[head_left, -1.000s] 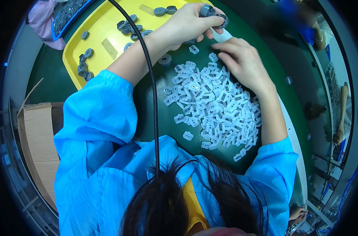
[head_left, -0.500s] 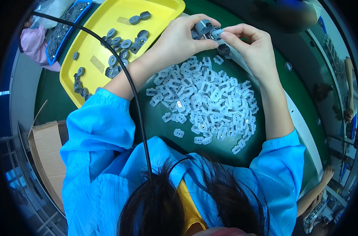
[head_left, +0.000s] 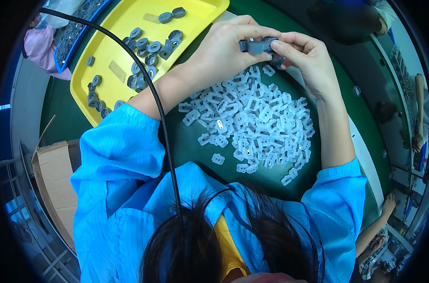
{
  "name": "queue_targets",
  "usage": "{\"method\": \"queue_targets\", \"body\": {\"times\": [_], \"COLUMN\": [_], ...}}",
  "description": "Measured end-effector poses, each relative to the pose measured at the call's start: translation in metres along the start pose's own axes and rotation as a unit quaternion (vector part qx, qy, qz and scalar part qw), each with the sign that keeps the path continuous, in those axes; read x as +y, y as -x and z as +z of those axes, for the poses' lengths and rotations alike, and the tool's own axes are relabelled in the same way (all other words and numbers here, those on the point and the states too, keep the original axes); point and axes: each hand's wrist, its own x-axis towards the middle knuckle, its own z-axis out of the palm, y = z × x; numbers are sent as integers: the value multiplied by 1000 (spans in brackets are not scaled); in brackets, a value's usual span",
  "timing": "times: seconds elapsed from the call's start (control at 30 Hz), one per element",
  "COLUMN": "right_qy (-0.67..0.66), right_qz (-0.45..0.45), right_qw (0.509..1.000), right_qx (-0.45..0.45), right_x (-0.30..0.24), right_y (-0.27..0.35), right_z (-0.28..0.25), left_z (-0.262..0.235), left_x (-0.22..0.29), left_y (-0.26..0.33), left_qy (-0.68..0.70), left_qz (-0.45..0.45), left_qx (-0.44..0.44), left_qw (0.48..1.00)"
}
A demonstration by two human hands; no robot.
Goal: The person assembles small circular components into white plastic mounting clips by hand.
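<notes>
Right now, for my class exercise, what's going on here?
A person in a blue striped smock grips dark grey plastic parts with the left hand and right hand. Nearer the person, small translucent white plastic pieces lie heaped on a dark green surface. To the left, a yellow plastic tray holds rounded grey plastic parts.

Gray parts (head_left: 257, 46): partly hidden by the fingers (head_left: 258, 31).
Yellow tray (head_left: 195, 26): top cut off.
Cardboard box (head_left: 56, 170): partly behind a blue sleeve (head_left: 120, 141).
Dark shape (head_left: 346, 21), top right: too blurry to tell.
</notes>
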Motion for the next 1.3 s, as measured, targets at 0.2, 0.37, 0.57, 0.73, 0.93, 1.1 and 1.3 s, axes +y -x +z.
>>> {"method": "queue_targets", "body": {"times": [0.2, 0.37, 0.57, 0.73, 0.93, 1.1, 1.3], "right_qy": [-108, -123, -23, 156, -3, -47, -38], "right_qz": [11, 79, -45, -153, -31, -36, -4], "right_qw": [994, 985, 999, 967, 996, 998, 998], "right_qx": [-8, -87, 18, 130, 87, 32, -59], "right_x": [13, 0, -3, -11, -5, -4, -7], "right_y": [-2, -3, 2, 11, 7, 1, 2], "right_z": [3, -12, 5, 22, 13, 1, -5], "left_z": [7, -10, -3, -2, -1, -2, 1], "left_x": [10, 1, 1, 2, 3, 6, 1], "left_y": [2, -2, 0, 1, 2, 0, 4], "left_qy": [-56, -22, -64, -114, -112, -110, -85], "left_qz": [60, 69, 99, 140, 127, 132, 160], "left_qx": [29, -16, 67, 133, 120, 110, 73], "left_qw": [996, 997, 991, 974, 978, 979, 981]}}
